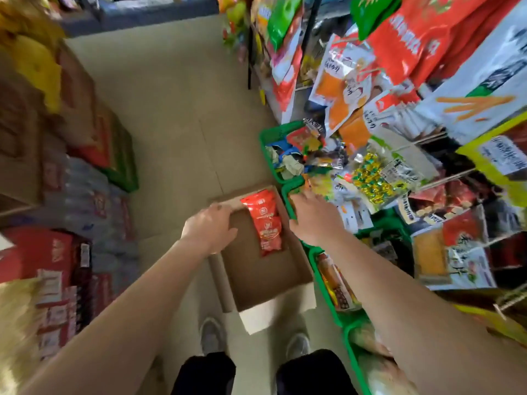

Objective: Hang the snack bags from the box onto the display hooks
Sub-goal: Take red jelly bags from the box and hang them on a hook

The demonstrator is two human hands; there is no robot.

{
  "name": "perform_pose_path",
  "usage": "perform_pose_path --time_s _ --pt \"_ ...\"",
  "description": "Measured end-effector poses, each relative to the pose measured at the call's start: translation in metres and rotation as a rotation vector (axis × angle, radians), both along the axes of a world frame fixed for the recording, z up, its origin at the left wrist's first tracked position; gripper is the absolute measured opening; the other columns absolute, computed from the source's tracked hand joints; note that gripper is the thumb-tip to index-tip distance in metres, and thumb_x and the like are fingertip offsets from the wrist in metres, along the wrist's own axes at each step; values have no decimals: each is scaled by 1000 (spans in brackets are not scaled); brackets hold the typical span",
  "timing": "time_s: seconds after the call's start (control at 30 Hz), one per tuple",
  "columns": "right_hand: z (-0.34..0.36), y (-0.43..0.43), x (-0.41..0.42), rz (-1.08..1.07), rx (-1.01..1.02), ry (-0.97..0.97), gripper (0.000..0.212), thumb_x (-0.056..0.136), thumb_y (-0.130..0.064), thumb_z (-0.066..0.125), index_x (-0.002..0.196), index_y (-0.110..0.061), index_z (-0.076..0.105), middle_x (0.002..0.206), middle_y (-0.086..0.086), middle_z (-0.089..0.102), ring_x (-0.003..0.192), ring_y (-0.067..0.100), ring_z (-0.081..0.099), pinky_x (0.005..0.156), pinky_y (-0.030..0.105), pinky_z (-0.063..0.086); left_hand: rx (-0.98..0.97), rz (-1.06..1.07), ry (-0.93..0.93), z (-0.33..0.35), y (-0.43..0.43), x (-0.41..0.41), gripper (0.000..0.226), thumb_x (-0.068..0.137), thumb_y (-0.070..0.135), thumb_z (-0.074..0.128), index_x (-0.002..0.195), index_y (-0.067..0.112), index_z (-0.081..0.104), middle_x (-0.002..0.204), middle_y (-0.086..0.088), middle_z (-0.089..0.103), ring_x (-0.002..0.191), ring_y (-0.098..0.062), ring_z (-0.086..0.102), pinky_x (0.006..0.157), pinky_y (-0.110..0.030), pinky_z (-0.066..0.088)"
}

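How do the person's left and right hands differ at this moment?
The left hand grips the brown cardboard box, fingers curled; the right hand holds nothing, fingers stretched out. The left is at the box, the right over the green plastic basket. Both are bare.

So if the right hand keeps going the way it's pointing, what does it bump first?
The right hand probably meets the green plastic basket's rim first, though depth is unclear.
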State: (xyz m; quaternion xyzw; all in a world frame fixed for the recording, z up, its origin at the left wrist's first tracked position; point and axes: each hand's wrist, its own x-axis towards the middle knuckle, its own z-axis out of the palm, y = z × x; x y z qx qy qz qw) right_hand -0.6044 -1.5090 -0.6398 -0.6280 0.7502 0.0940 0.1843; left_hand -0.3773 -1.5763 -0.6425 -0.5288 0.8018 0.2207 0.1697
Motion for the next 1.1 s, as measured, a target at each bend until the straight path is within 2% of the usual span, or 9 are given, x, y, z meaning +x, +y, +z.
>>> perform_pose_path --time_s 0.13,0.3,0.4,0.53,0.67,0.8,0.97,1.03,1.1 --pt "-141 -4 6 -14 57 -37 56 94 -41 51 145 -22 37 141 7 43 126 31 47 93 46 49 65 30 -25 -137 -2 18 56 91 45 54 141 24 41 135 -3 47 123 -29 50 95 -45 48" --pt "-309 -14 4 -54 104 -56 52 91 -45 55 135 -21 44 131 7 47 121 32 51 86 44 49 90 31 28 -300 -16 18 55 89 41 59 137 18 46 128 -6 51 120 -29 53 98 -43 47" --pt "-400 -23 -4 -100 126 -80 55 90 -49 57 134 -20 43 131 8 48 121 34 50 91 48 49 48 -46 19 -384 -31 1 54 89 41 58 137 18 45 125 -5 51 116 -29 55 94 -43 49" --pt "-494 -33 -13 -169 142 -114 53 92 -43 56 138 -20 41 135 9 47 123 32 49 98 48 47 -25 -168 -14 -476 -59 -33 52 90 41 59 134 20 45 131 -5 48 121 -29 51 93 -44 49" --pt "-559 -43 -17 -179 144 -98 59 93 -37 60 144 -21 36 143 8 41 129 28 45 103 47 45 -59 -248 -49 -547 -88 -63 48 93 39 56 134 17 44 134 -9 48 120 -30 53 91 -43 49" --pt "-598 -55 -22 -123 116 -93 69 88 -40 66 146 -23 32 148 8 34 132 29 41 106 49 43 -120 -251 64 -592 -105 -86 62 88 47 58 139 19 37 138 -7 43 124 -31 48 92 -45 47" --pt "-623 -63 -29 -157 120 -128 86 85 -40 70 152 -25 18 159 10 9 140 33 30 110 49 37 -67 -45 238 -628 -110 -108 74 82 46 69 143 25 32 145 -1 40 126 -24 48 98 -44 48" --pt "-628 -66 -28 -150 66 -124 92 84 -36 73 152 -25 13 160 10 4 141 33 28 110 49 37 -76 2 291 -635 -108 -112 63 83 41 70 136 25 42 138 0 48 122 -22 51 96 -41 48" --pt "-630 -70 -26 -127 -23 -103 101 83 -33 74 155 -23 4 160 9 0 144 34 20 112 48 33 -123 -29 344 -636 -103 -113 37 86 35 69 120 27 57 125 4 56 113 -18 55 89 -36 50"
